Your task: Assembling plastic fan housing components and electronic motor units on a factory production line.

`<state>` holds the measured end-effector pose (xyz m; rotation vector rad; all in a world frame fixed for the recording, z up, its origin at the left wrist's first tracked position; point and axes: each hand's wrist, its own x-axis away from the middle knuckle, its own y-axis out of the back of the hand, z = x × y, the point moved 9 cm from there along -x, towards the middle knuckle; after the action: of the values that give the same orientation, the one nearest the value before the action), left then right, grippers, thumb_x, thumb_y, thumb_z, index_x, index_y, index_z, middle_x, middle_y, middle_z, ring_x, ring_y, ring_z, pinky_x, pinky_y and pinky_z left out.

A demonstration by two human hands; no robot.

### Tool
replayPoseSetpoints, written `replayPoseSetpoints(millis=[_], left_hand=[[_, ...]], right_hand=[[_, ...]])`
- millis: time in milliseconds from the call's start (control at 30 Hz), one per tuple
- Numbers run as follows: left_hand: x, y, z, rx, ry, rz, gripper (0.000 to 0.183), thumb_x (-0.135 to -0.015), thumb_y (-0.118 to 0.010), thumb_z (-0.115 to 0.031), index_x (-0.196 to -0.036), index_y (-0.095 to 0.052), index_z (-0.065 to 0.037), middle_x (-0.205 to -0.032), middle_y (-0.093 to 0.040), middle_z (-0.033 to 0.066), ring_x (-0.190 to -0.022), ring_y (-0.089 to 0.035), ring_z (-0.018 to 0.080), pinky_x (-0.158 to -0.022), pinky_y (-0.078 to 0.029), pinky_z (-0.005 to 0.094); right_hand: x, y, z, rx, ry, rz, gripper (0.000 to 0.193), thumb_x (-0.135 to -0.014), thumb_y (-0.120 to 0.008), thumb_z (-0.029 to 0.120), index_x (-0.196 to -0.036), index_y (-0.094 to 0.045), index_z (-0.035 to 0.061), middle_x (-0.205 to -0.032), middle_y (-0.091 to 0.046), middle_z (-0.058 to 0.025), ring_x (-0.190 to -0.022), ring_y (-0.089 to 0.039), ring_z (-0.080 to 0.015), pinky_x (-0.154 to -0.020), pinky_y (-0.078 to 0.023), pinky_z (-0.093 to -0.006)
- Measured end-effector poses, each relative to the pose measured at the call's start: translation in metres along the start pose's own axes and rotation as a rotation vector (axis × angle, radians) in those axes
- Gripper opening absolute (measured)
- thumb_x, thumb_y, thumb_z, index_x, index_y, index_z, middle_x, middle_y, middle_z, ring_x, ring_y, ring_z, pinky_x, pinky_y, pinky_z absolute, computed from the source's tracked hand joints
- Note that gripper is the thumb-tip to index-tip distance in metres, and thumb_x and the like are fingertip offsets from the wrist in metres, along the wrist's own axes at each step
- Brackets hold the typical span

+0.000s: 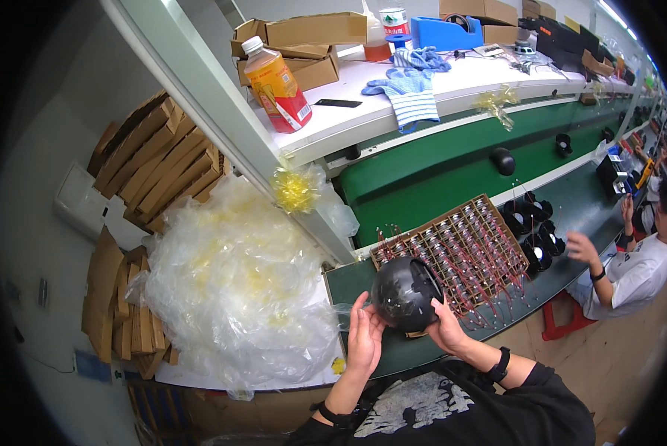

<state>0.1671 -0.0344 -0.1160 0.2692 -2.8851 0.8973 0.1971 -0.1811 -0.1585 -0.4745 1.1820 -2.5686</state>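
Two hands hold a black shell [406, 292] over a workbench.
The left hand [365, 336] and right hand [446, 327] each curl around it, beside a parts tray [460, 249].

The right hand [446, 327] lies mostly behind the black round shell [406, 293], so its fingers cannot be made out. The shell covers the near corner of the cardboard grid tray [452, 253], whose small parts are too tiny to identify. The co-worker [635, 271] at right is cut by the dark rim.
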Motion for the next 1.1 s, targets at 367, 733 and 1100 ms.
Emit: replayPoseSetpoints(millis=[367,733,1100], left_hand=[[-0.012,0.004,-0.031,-0.195,-0.101,-0.095,0.043,-0.1,-0.042,-0.022,-0.137,-0.032,-0.002,-0.127,-0.049,0.0123,-0.111,-0.05,0.0153,-0.098,-0.039,0.0301],[-0.019,0.019,-0.01,-0.091,0.089,-0.094,0.047,-0.099,-0.043,-0.025,-0.137,-0.03,-0.001,-0.128,-0.048,0.0106,-0.115,-0.048,0.016,-0.099,-0.039,0.0302],[-0.011,0.025,-0.014,-0.112,0.108,-0.069,0.047,-0.1,-0.043,-0.025,-0.138,-0.029,-0.002,-0.128,-0.047,0.0109,-0.116,-0.048,0.0162,-0.099,-0.039,0.0305]], right_hand=[[0.016,-0.045,0.074,1.228,0.561,0.107,0.048,-0.082,-0.064,0.011,-0.124,-0.044,-0.002,-0.114,-0.051,-0.0174,-0.096,-0.057,-0.0272,-0.084,-0.046,-0.0349],[0.021,-0.133,0.078,1.727,0.978,0.648,0.031,-0.075,-0.069,0.029,-0.094,-0.058,0.0063,-0.084,-0.052,-0.004,-0.075,-0.054,-0.0191,-0.062,-0.043,-0.0293],[0.019,-0.15,0.081,1.624,0.94,0.665,0.034,-0.08,-0.067,0.032,-0.092,-0.054,0.0033,-0.077,-0.048,-0.0088,-0.068,-0.054,-0.0244,-0.057,-0.047,-0.0345]])
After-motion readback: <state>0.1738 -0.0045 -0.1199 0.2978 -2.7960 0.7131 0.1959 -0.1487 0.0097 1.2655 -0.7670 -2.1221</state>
